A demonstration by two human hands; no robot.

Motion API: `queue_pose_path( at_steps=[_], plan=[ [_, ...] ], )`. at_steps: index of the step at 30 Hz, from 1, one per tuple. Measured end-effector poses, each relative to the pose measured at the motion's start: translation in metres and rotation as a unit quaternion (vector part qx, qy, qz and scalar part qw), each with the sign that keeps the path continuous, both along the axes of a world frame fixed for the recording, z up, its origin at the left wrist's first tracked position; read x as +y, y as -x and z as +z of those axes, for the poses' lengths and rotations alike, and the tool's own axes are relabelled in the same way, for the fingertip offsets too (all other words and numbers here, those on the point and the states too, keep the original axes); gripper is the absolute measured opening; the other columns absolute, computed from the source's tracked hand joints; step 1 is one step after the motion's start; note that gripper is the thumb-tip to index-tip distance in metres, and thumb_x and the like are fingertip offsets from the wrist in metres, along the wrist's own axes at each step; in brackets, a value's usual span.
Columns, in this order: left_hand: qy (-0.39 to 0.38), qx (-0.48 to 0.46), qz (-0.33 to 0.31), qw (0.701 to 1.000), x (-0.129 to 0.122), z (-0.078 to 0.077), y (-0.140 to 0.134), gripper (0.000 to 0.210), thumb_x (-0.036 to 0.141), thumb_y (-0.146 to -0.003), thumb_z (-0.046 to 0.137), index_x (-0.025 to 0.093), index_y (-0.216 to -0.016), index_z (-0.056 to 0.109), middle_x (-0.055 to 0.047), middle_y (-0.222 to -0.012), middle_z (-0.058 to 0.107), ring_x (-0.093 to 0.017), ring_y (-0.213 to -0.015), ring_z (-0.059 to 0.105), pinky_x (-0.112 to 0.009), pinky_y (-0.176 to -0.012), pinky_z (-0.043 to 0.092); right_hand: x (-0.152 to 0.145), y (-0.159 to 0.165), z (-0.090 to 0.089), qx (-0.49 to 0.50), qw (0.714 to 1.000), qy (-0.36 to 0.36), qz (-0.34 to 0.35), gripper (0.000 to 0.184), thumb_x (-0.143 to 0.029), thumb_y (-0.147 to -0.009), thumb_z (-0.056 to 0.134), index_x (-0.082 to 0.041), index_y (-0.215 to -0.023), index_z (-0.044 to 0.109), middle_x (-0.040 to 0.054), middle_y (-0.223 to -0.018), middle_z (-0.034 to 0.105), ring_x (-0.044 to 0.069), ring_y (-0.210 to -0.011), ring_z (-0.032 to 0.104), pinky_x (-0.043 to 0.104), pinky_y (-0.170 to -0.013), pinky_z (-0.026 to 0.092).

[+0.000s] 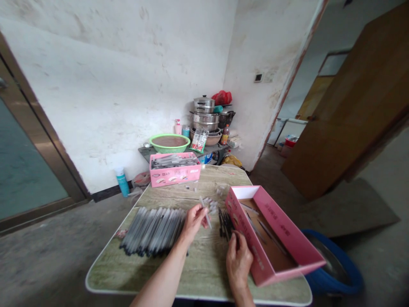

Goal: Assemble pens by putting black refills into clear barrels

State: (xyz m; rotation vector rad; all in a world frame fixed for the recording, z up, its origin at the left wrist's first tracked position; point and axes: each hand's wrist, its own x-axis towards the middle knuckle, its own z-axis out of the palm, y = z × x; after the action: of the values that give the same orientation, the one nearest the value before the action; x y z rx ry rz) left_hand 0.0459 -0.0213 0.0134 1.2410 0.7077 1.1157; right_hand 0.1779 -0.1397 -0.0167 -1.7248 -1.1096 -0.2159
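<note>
My left hand is closed in a pinch around a slim translucent pen barrel, held tilted above the middle of the table. Fingers curled together, my right hand rests at the near end of a small pile of thin black pen parts; what its fingertips grip is hidden. To the left of my left forearm lies a wide row of translucent pens with dark ends towards me. Small clear pieces are scattered just beyond my left hand.
An open pink box with a few pens inside stands at the right. Another pink box, filled with pen barrels, sits at the far edge. Behind it are a green basin and stacked pots. A blue tub stands right of the table.
</note>
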Motion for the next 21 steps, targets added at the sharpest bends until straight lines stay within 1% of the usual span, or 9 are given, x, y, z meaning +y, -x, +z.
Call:
queue_pose_path(
  at_steps=[2,4,7,10,12,15,17,19,21],
  plan=[
    [0.013,-0.027,0.015,0.999,0.000,-0.002,0.004,0.038,0.053,-0.079,0.061,0.016,-0.080,0.055,-0.001,-0.062,0.064,-0.011,-0.045,0.055,-0.020,-0.042,0.043,-0.003,-0.001,0.002,-0.013,0.999,0.046,-0.016,0.042,-0.036,-0.097,0.036,-0.008,-0.101,0.067,0.0169,-0.089,0.074,0.023,-0.073,0.072,0.026,-0.063,0.050],
    [0.018,-0.039,0.016,0.999,-0.002,-0.002,0.005,0.038,0.054,-0.078,0.062,0.016,-0.079,0.055,-0.001,-0.063,0.064,-0.011,-0.045,0.055,-0.019,-0.042,0.043,-0.005,0.000,0.007,-0.035,0.991,0.130,-0.014,0.037,-0.032,-0.097,0.037,-0.011,-0.099,0.068,0.0145,-0.083,0.075,0.023,-0.069,0.073,0.025,-0.057,0.048],
    [0.034,-0.046,0.016,0.998,-0.008,0.000,0.003,0.039,0.055,-0.076,0.064,0.016,-0.079,0.055,-0.001,-0.063,0.064,-0.011,-0.044,0.055,-0.019,-0.041,0.043,-0.006,0.005,0.021,-0.083,0.962,0.262,-0.002,0.026,-0.027,-0.094,0.044,-0.016,-0.094,0.067,0.0096,-0.070,0.074,0.023,-0.061,0.072,0.024,-0.049,0.042],
    [0.040,-0.053,0.008,0.998,-0.012,0.003,0.000,0.040,0.054,-0.075,0.064,0.015,-0.080,0.057,-0.002,-0.064,0.065,-0.011,-0.045,0.056,-0.020,-0.042,0.044,-0.003,0.009,0.032,-0.131,0.931,0.341,0.015,0.016,-0.022,-0.090,0.052,-0.017,-0.087,0.066,0.0093,-0.068,0.073,0.023,-0.062,0.072,0.023,-0.047,0.039],
    [0.043,-0.054,-0.004,0.998,-0.013,0.003,-0.001,0.040,0.054,-0.075,0.065,0.015,-0.080,0.057,-0.003,-0.064,0.065,-0.011,-0.045,0.057,-0.020,-0.041,0.044,0.001,0.011,0.036,-0.146,0.917,0.371,0.021,0.014,-0.017,-0.087,0.054,-0.015,-0.085,0.067,0.0112,-0.070,0.073,0.023,-0.064,0.072,0.023,-0.048,0.040],
    [0.054,-0.052,-0.010,0.997,-0.013,0.002,-0.002,0.042,0.055,-0.073,0.066,0.015,-0.079,0.057,-0.002,-0.062,0.065,-0.012,-0.044,0.057,-0.021,-0.040,0.044,0.008,0.010,0.036,-0.147,0.908,0.393,0.017,0.017,-0.012,-0.085,0.052,-0.013,-0.078,0.068,0.0144,-0.073,0.073,0.024,-0.068,0.072,0.023,-0.051,0.042],
    [0.060,-0.050,-0.003,0.997,-0.012,0.000,-0.002,0.042,0.056,-0.074,0.066,0.015,-0.079,0.057,-0.002,-0.062,0.065,-0.012,-0.044,0.057,-0.021,-0.040,0.044,0.013,0.007,0.033,-0.147,0.906,0.396,0.019,0.017,-0.010,-0.082,0.053,-0.013,-0.074,0.068,0.0154,-0.075,0.073,0.024,-0.071,0.072,0.023,-0.053,0.044],
    [0.059,-0.052,0.009,0.997,-0.012,-0.002,-0.003,0.041,0.055,-0.075,0.064,0.015,-0.081,0.057,-0.003,-0.063,0.066,-0.013,-0.045,0.058,-0.021,-0.040,0.045,0.017,0.004,0.031,-0.147,0.908,0.392,0.026,0.015,-0.009,-0.079,0.055,-0.013,-0.074,0.068,0.0157,-0.077,0.073,0.024,-0.072,0.072,0.023,-0.054,0.044],
    [0.055,-0.059,0.027,0.996,-0.011,-0.004,-0.003,0.041,0.054,-0.077,0.063,0.015,-0.084,0.057,-0.003,-0.065,0.066,-0.013,-0.047,0.059,-0.021,-0.041,0.046,0.018,0.001,0.033,-0.132,0.912,0.387,0.030,0.014,-0.010,-0.078,0.054,-0.013,-0.074,0.067,0.0153,-0.076,0.073,0.024,-0.071,0.072,0.023,-0.054,0.043]
  ],
)
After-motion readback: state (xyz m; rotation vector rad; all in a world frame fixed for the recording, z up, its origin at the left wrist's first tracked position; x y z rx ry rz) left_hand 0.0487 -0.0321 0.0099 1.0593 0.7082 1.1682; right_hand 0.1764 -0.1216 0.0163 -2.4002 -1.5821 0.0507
